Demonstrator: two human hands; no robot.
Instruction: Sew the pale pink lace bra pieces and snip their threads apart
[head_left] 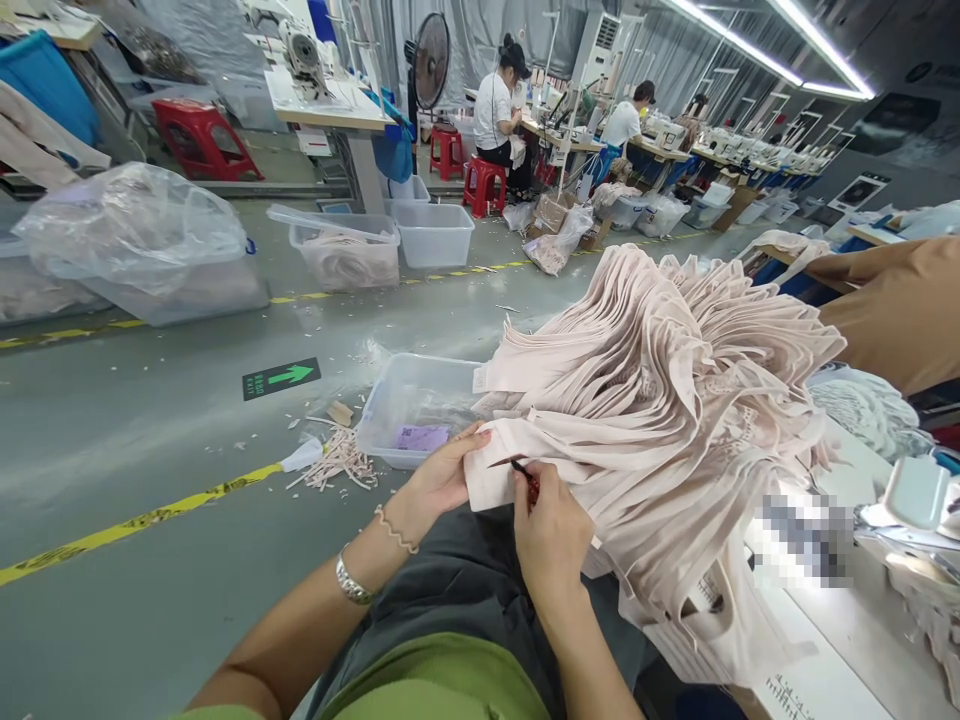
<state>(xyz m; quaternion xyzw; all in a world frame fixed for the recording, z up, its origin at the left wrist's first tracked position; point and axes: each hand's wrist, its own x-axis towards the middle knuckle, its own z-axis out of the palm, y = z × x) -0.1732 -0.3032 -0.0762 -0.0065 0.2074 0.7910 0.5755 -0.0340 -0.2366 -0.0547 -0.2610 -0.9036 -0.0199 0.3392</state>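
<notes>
My left hand [448, 468] pinches the end of a pale pink garment piece [491, 485] between thumb and fingers. Closed around small black-and-red thread snips [532, 486], my right hand [551, 525] is just right of it, with the dark tip against the fabric. A thin dark line, perhaps a gap between layers, runs beside the tip. The held end belongs to a large stack of pale pink garments [630, 330] draped beside me, partly over the white table [817, 640]. Most of the snips is hidden by my fingers.
A clear plastic bin [382, 415] with a purple paper stands beyond my left hand. Fabric scraps [341, 460] lie on the floor beside it. Metal scissors [911, 538] are on the table at right. Farther off are more bins, red stools [202, 140], sewing machines and two seated people.
</notes>
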